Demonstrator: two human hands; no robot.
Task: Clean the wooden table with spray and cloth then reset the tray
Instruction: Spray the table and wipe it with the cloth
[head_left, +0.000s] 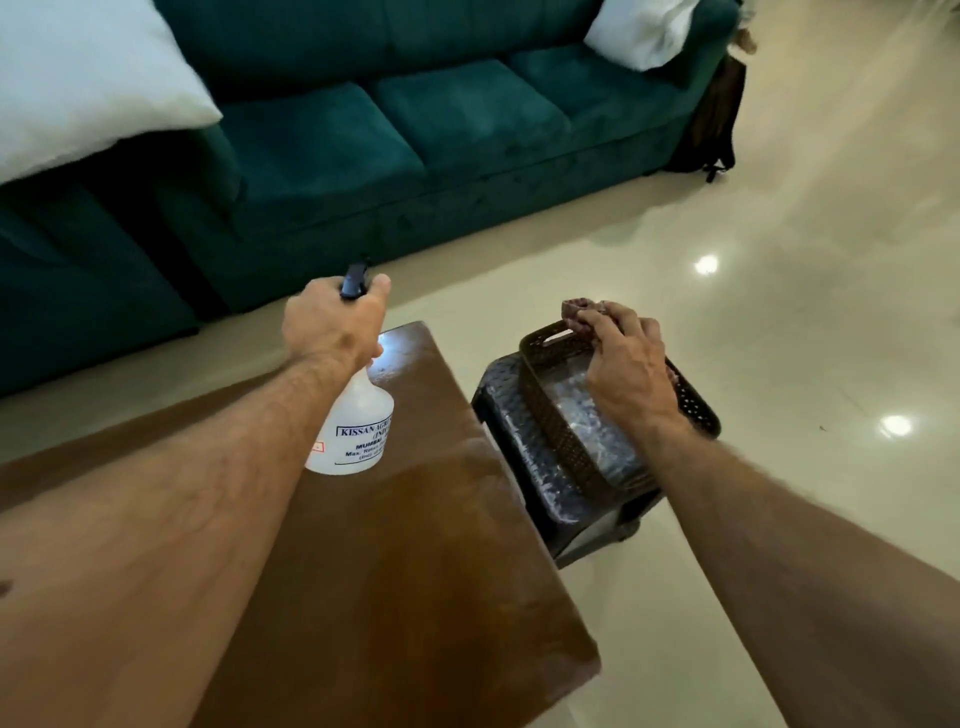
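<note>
Over the wooden table (415, 545), my left hand (332, 325) grips the spray bottle (356, 421); beside the table, my right hand (626, 364) pinches the cloth (579, 307) above the tray (550, 410). I should mist lightly and evenly.

Dim warm light, ceiling-lamp glare on glossy floor (779, 338), wide-angle edge distortion.

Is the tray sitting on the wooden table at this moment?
No, the tray rests on a dark stool beside the wooden table, not on it.
</note>
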